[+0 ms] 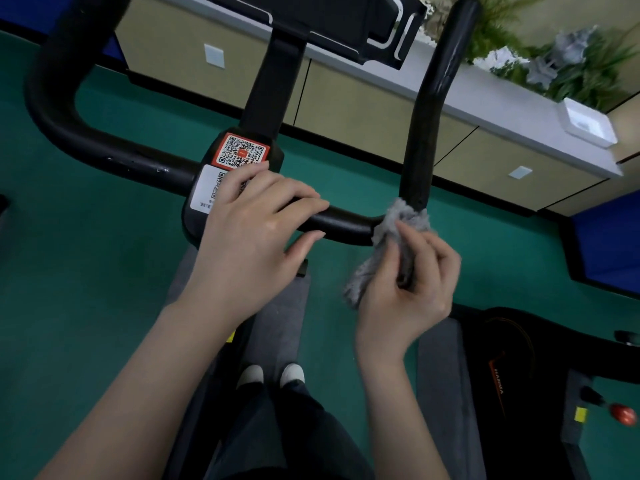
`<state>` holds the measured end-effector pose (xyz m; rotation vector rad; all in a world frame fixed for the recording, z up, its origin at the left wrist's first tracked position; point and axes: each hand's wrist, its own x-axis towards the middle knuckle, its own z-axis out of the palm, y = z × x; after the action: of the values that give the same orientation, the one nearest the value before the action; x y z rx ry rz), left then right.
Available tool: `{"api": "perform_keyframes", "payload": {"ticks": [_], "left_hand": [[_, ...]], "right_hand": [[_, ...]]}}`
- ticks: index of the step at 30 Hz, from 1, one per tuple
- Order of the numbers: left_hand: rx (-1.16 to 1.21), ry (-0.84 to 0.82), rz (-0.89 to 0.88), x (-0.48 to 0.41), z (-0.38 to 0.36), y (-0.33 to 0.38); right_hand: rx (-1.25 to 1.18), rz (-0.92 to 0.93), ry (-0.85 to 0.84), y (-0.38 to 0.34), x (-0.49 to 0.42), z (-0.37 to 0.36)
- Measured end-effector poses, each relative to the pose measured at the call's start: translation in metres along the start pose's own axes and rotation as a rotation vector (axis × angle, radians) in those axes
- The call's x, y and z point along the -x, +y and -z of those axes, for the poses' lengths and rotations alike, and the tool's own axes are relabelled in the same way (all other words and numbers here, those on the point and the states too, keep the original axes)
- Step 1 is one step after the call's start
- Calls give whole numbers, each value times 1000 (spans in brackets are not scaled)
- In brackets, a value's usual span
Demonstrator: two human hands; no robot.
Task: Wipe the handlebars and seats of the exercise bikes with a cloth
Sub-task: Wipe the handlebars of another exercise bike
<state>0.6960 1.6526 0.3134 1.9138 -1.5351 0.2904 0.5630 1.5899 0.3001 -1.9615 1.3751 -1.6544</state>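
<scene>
Handlebar (346,227): a black U-shaped bar. Its crossbar runs across mid-frame and the two arms rise toward the top edge.

Left hand (249,230): rests on the crossbar just right of the centre clamp.
- Fingers (294,199) lie nearly straight and close together over the top of the bar.
- The thumb lies along the bar's near side.
- It is not a wrapped grip.
- The hand partly covers a white label (206,194).
- Just above that label sits a red-bordered QR sticker (242,152).

Right hand (412,289): fingers (433,251) are curled and pinch a grey fluffy cloth (391,226).

Cloth:
- It is bunched against the handlebar's right corner, where the crossbar bends into the right arm.
- Its upper part touches the bar.
- A loose tail hangs below the hand's left side.

The two hands are near each other, with a bare stretch of bar between them.

A black stem (273,84) rises from the clamp to a dark holder (329,22) at the top edge.

Behind the bar, a beige cabinet run carries a white counter (502,98). Toward the counter's right end are green plants (581,67) along the back and a white tray (588,124) at the front edge.

The floor (86,254) is green. White-toed shoes (292,374) show below the hands.

At the lower right is part of another black machine (502,341), with a red knob (623,414) near the frame's right edge.
</scene>
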Motion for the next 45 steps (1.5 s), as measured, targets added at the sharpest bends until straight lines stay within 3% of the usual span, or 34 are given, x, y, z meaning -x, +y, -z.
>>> {"api": "perform_keyframes", "payload": {"ticks": [3, 8, 12, 21, 26, 31, 37, 41, 45], "left_hand": [[-2, -3, 4, 0, 0, 0], [9, -6, 1, 0, 0, -1], [27, -18, 9, 1, 0, -1], [24, -9, 11, 1, 1, 1], [25, -21, -1, 1, 2, 0], [34, -22, 8, 1, 2, 0], [13, -18, 18, -1, 3, 5], [-17, -34, 26, -4, -1, 20], [41, -87, 8, -8, -13, 36]], "right_hand": [[-18, 54, -35, -2, -6, -1], [-74, 275, -309, -7, -7, 5], [47, 173, -403, -6, -42, 12], [272, 9, -945, -38, -89, -9], [466, 75, -1246, -38, -124, -19], [462, 186, -1196, -33, -121, -16], [464, 311, -1292, -31, -134, -19], [437, 323, -1138, -19, -128, -11], [216, 286, -946, -8, -100, 5]]}}
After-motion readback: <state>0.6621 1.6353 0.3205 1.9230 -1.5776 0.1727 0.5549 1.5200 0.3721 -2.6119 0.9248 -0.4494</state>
